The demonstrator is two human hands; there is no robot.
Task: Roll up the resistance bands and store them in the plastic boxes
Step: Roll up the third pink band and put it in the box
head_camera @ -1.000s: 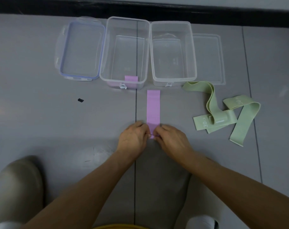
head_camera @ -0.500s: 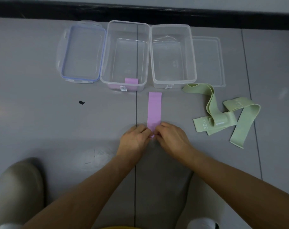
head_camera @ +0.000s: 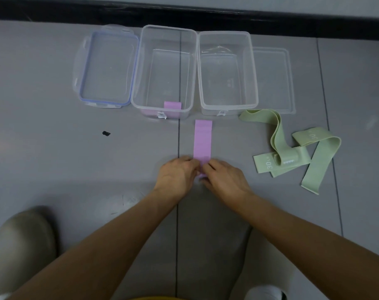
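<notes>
Head view: left hand [head_camera: 177,174] and right hand [head_camera: 225,179] pinch the pink band [head_camera: 203,139], its length pointing straight away.

Light: dim, diffuse, cool.
Shadows: soft, between forearms [head_camera: 110,252] at 6 o'clock.
Glare: faint highlights on plastic boxes [head_camera: 141,68], 12 o'clock.
Edges: wide-angle bowing, soft corners.

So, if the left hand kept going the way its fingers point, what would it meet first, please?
The left hand points forward and inward at the pink band, whose near end it grips; just past that, likely the right hand.
</notes>
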